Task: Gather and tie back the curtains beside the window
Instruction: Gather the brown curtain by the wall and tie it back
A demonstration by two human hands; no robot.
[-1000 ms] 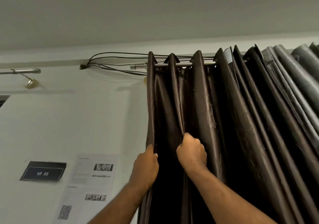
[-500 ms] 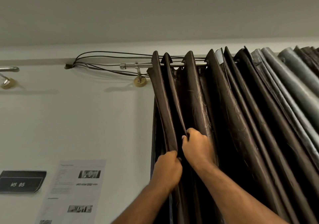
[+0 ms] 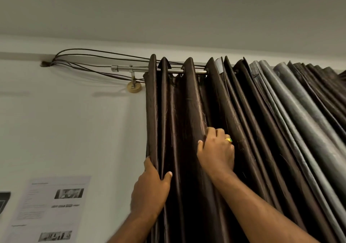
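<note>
l hand [image 3: 149, 192] grips curtain [image 3: 187, 130] edge; r hand [image 3: 217, 151] pinches fold.

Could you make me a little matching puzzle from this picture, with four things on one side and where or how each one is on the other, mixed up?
1 left hand
2 right hand
3 curtain rod
4 printed sheet

A on the wall, lower left
B wears a gold ring
C grips the curtain at its outer edge
D silver, runs through the curtain's top

Pairs: 1-C, 2-B, 3-D, 4-A
</note>
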